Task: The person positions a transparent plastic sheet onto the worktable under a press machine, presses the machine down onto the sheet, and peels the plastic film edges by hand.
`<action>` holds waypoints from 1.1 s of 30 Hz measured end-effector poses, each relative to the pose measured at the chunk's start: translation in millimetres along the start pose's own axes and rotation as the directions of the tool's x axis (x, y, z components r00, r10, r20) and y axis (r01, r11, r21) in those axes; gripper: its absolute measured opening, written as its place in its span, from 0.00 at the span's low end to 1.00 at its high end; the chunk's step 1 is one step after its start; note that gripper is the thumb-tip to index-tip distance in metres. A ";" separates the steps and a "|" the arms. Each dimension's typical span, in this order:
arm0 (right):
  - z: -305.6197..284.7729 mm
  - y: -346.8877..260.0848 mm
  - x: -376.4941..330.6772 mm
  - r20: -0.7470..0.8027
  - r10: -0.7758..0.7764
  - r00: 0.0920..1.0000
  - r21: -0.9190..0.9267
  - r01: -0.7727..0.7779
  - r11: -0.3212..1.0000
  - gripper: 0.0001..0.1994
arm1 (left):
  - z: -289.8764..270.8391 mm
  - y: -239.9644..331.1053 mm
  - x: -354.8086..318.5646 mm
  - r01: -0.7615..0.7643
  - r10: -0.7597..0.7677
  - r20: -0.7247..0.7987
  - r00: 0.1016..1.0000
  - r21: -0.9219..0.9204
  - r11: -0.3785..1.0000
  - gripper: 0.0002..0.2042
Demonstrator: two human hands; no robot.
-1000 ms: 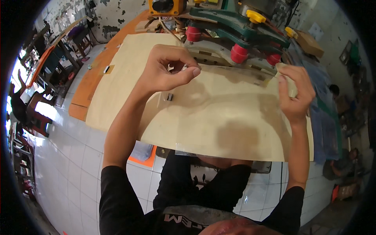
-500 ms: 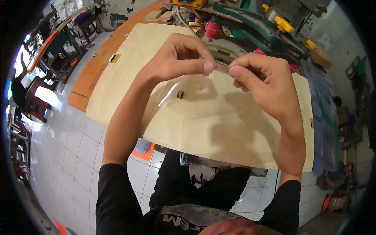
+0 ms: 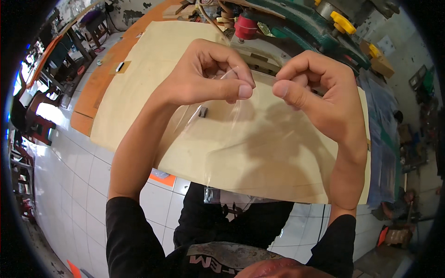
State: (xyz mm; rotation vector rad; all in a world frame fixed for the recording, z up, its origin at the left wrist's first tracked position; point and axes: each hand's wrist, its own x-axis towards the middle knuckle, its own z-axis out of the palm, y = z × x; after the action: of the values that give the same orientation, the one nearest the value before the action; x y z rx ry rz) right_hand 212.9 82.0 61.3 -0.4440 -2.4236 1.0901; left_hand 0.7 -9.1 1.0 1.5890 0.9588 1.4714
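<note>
My left hand (image 3: 208,74) and my right hand (image 3: 320,92) are raised close together, each pinching the top edge of a clear plastic bag (image 3: 222,153). The transparent bag hangs down from my fingers over a large pale plywood sheet (image 3: 153,60) that lies on the workbench. A small dark metal piece (image 3: 202,111) rests on the plywood just below my left hand, seen through the plastic. My thumbs nearly touch at the bag's mouth.
A green machine (image 3: 296,28) with red (image 3: 245,28) and yellow knobs (image 3: 343,21) stands behind the plywood. White floor tiles (image 3: 69,162) show at the left, with an orange board (image 3: 97,78) and chairs (image 3: 37,120) beyond. Stacked bluish sheets (image 3: 384,134) lie at the right.
My right hand has come from the plywood's right edge to meet my left hand, and both have risen nearer the camera with the clear bag between them.
</note>
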 end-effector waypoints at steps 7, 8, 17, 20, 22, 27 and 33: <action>2.7 -4.9 -3.3 -0.028 -0.015 0.999 -0.014 0.015 1.000 0.07 | 2.3 -1.6 -1.0 -0.045 0.045 -0.002 0.999 0.006 0.999 0.08; 3.8 -4.2 -3.2 -0.026 -0.016 1.000 -0.012 0.016 1.000 0.07 | 1.6 -2.1 -1.4 -0.044 0.044 -0.004 0.999 0.007 0.999 0.08; 5.6 -4.7 -4.4 -0.037 -0.044 0.998 -0.080 0.041 0.996 0.12 | -0.4 -2.7 -1.9 -0.015 0.015 0.018 1.000 -0.015 1.000 0.08; 4.7 -4.1 -4.1 -0.036 -0.034 0.999 -0.057 0.032 0.998 0.13 | -0.1 -1.2 -1.7 -0.006 0.006 0.008 1.000 0.004 1.000 0.07; 4.3 -1.9 -3.7 -0.022 -0.019 1.000 -0.007 0.019 1.000 0.13 | -1.6 -4.8 -1.1 -0.055 0.055 0.009 0.998 0.024 0.998 0.07; 4.1 -6.9 -4.8 0.009 0.000 1.000 0.003 0.000 1.000 0.09 | -3.6 -2.8 -0.2 -0.068 0.068 0.053 0.996 0.004 0.998 0.06; 18.5 -0.5 -2.8 0.065 -0.003 0.998 0.010 0.002 1.000 0.08 | 0.4 -17.0 2.6 -0.087 0.084 0.120 0.989 0.019 0.996 0.06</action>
State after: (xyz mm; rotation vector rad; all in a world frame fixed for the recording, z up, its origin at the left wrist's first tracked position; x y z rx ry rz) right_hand 205.7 68.9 50.0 -0.4079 -2.4732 1.1317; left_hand 0.7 0.6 -13.1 1.7336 0.8530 1.4095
